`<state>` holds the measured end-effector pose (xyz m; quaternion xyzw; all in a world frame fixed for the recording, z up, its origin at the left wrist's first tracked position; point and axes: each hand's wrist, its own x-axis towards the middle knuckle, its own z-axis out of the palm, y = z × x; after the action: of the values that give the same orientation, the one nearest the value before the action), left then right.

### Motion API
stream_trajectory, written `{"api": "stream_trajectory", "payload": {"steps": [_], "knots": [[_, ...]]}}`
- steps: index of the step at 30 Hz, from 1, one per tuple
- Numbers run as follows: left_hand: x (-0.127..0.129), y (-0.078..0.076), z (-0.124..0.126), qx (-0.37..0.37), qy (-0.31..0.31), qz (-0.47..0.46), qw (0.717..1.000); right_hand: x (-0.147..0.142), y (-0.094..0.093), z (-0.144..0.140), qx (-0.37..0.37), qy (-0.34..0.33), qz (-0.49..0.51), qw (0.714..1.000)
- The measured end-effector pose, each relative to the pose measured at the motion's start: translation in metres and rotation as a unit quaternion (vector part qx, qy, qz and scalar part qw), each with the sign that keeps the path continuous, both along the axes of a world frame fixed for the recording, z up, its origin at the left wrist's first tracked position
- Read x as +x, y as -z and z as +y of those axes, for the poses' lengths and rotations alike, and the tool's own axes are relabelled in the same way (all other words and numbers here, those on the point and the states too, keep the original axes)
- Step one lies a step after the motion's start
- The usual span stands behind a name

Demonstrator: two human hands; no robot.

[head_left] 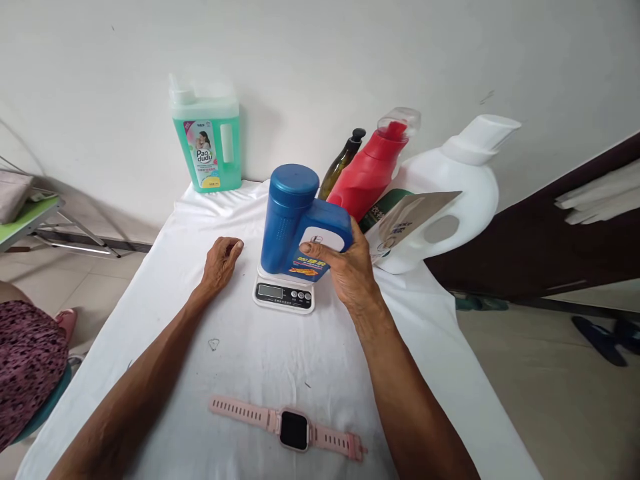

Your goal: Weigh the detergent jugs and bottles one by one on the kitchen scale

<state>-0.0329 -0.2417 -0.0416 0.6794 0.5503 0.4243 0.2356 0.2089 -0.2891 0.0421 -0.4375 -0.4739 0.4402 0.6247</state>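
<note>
Head camera is looking down at a desk (pixel 165 373) draped in white cloth, where the right hand (pixel 350 270) is gripping a blue bottle (pixel 300 227) by its handle side, the fingers (pixel 320 251) wrapping around the front over the label and the thumb sitting on the far side. This bottle is standing on a small white digital scale (pixel 283 295) near the middle of the desk, tilting slightly; whether its base is resting fully on the scale is hard to tell. Meanwhile the left hand (pixel 220 263) is lying on the cloth just left of the scale, loosely curled, holding nothing and apart from the bottle. Behind the blue bottle a dark olive pump bottle (pixel 340 167), a red bottle (pixel 373 170) with a clear cap and a large white jug (pixel 450 193) are leaning close together, with a flat pouch (pixel 407 217) propped against the jug. At the far left corner a green detergent jug (pixel 207 143) is standing upright against the wall. Near the front edge a pink smartwatch (pixel 293 430) is lying flat with its strap spread out
</note>
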Motion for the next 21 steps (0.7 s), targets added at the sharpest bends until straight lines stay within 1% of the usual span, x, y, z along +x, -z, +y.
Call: {"api": "stream_trajectory", "payload": {"steps": [3, 6, 9, 12, 14, 18, 21], "knots": [[0.000, 0.000, -0.001, -0.005, 0.000, -0.006, 1.000, 0.011, -0.012, -0.020, 0.011, 0.040, -0.008, 0.999], [0.000, -0.001, -0.002, -0.018, -0.002, 0.013, 1.000, 0.035, -0.025, -0.045, 0.030, 0.090, -0.032, 0.995], [0.000, -0.001, -0.003, -0.025, -0.003, 0.024, 0.999, 0.062, -0.026, -0.071, 0.015, 0.160, -0.033, 0.986], [0.000, -0.002, -0.003, -0.026, -0.003, 0.023, 0.999, 0.084, -0.015, -0.088, -0.028, 0.252, -0.026, 0.967], [0.000, -0.002, -0.003, -0.023, -0.003, 0.024, 0.999, 0.096, -0.006, -0.092, -0.038, 0.303, -0.021, 0.952], [0.000, -0.002, -0.003, -0.016, -0.003, 0.020, 1.000, 0.114, 0.012, -0.083, -0.027, 0.370, -0.013, 0.929], [0.000, 0.001, -0.002, -0.015, -0.002, 0.009, 1.000, 0.127, 0.023, -0.071, -0.023, 0.404, -0.027, 0.914]]}}
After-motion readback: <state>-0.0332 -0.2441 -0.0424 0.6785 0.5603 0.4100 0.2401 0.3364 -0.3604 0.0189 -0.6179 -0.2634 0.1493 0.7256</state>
